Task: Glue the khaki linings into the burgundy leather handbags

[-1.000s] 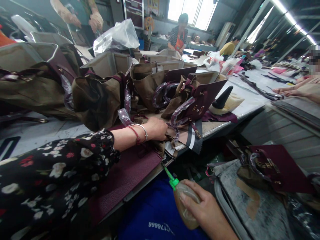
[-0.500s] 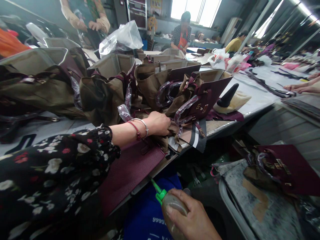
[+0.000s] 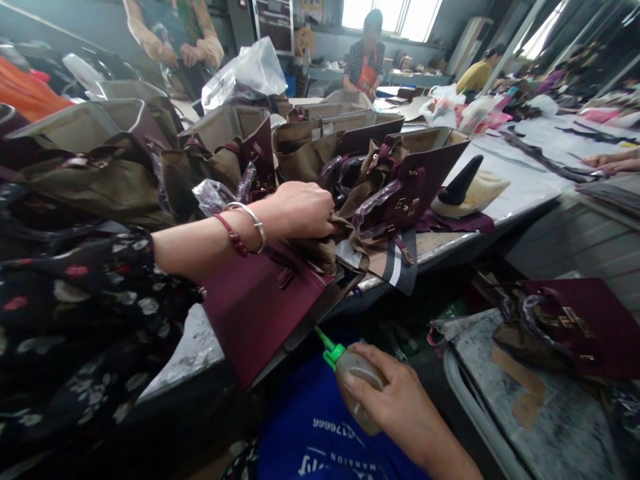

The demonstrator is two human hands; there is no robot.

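I record a large workroom, lit by a window (image 3: 385, 15) at the back, with co-workers (image 3: 369, 73) at further stations. The table (image 3: 531, 168) runs away to the right; its pale top is scuffed and bears loose strips and plastic bags. A row of brown-and-maroon bags (image 3: 305, 155) stands along it, open at the top. On a grey seat (image 3: 480, 363) to the right lies another maroon bag (image 3: 583, 323) with gold fittings.

The bag under work (image 3: 265, 300) is at the near edge of the table, tilted, its maroon panel overhanging. In my judgement it is largely made up: panel and fabric side are together, and a small tab is on the panel. No gold fitting shows on the face in view. Whether anything from the bottle has been applied I cannot tell, so what remains cannot be fixed.

The left hand (image 3: 300, 212) is closed on the bag's brown fabric, fingertips hidden. The right hand (image 3: 397, 393) is wrapped round a squeeze bottle (image 3: 357, 383), held above a blue apron (image 3: 310, 407). Its green cap (image 3: 334, 355) leads to a nozzle just beside the panel's lower edge; contact I cannot confirm.
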